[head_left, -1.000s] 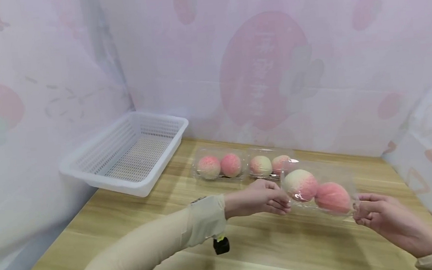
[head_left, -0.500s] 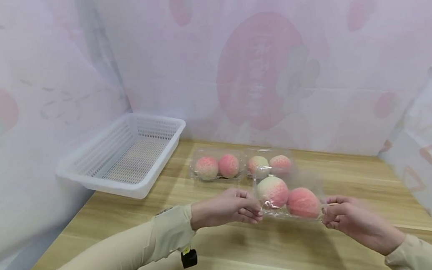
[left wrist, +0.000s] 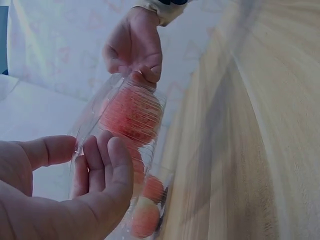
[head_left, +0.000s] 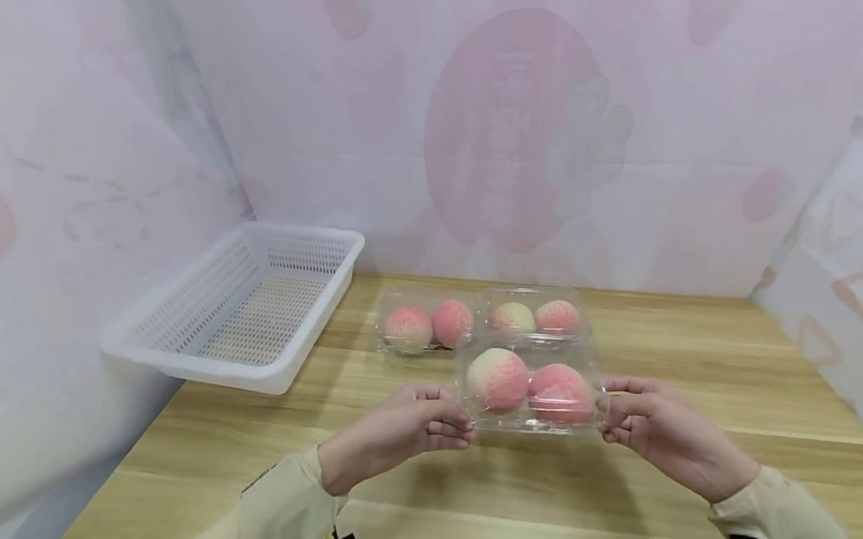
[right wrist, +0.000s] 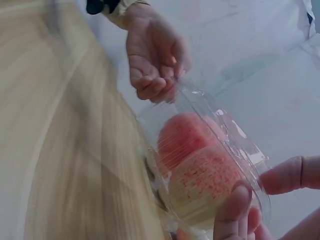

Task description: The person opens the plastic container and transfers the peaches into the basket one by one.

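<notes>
Your left hand (head_left: 405,426) and right hand (head_left: 649,425) each pinch one end of the clear peach box (head_left: 530,388) above the table (head_left: 189,453); squeeze unevenly and its thin shell could buckle and slip free.

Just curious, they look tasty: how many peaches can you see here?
6: two in the clear box held between the left hand and right hand, four in two boxes behind on the table. None seem hidden.

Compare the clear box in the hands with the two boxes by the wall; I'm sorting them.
The held box is pinched at its ends by the left hand and right hand, nearer the camera; the two boxes by the wall lie on the table, untouched. All are clear and hold two pink fruits.
</notes>
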{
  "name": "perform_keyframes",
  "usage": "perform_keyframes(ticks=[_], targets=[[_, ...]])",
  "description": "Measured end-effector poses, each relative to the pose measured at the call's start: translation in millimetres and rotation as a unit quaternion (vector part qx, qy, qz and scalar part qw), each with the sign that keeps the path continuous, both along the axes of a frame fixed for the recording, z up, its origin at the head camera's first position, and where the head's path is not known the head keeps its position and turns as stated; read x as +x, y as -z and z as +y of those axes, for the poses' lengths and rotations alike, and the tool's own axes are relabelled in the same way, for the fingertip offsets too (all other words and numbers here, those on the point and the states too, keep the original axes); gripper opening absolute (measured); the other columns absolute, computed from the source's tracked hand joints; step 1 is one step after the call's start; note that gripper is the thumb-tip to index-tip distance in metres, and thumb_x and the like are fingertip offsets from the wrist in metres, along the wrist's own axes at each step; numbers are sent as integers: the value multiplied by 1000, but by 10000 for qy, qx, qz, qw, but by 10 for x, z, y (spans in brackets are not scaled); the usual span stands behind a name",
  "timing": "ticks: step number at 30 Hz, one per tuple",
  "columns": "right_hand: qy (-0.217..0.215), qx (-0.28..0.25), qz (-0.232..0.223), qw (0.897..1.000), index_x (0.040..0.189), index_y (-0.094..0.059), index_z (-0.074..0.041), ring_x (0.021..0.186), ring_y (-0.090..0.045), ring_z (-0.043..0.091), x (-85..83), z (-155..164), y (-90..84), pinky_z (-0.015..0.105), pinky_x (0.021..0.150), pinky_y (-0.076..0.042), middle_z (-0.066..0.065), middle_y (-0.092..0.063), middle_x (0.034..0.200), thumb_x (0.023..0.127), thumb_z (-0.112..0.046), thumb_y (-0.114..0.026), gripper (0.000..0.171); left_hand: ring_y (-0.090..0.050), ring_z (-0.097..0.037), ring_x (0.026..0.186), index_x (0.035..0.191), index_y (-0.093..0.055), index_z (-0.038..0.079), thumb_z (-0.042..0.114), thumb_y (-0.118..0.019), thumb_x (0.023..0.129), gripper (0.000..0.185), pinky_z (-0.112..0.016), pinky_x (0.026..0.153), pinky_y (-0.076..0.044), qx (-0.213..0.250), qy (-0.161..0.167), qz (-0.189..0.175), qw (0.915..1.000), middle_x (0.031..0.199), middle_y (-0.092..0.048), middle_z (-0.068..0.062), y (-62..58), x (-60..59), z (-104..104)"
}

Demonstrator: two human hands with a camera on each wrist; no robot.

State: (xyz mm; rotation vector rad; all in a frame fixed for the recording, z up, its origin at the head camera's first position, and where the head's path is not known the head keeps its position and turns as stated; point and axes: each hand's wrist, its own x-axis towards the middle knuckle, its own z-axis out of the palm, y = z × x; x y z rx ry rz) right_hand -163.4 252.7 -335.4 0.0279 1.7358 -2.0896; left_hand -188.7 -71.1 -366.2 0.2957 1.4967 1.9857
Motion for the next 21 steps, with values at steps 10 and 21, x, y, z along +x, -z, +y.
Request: perform_keyframes(ticks=[10,21], targets=[[257,-372,2,9990,121,-41,8,74,-55,15,-18,-254,173,28,75,-51,6,-51,99,91,8,-51,32,-65,-30,95,88,-59,0,4,-57,96,10,-40,92,-53,263,-480,36,9985,95,-62,-15,101,109,-175],[447,-906,-65,9949,128,-30,5,78,-55,17,-8,-370,261,28,78,-52,7,-52,92,88,11,-47,44,-64,-28,94,95,-57,-4,4,-60,94,9,-40,92,-52,514,-895,92,9946,96,-62,-15,147,132,-218]])
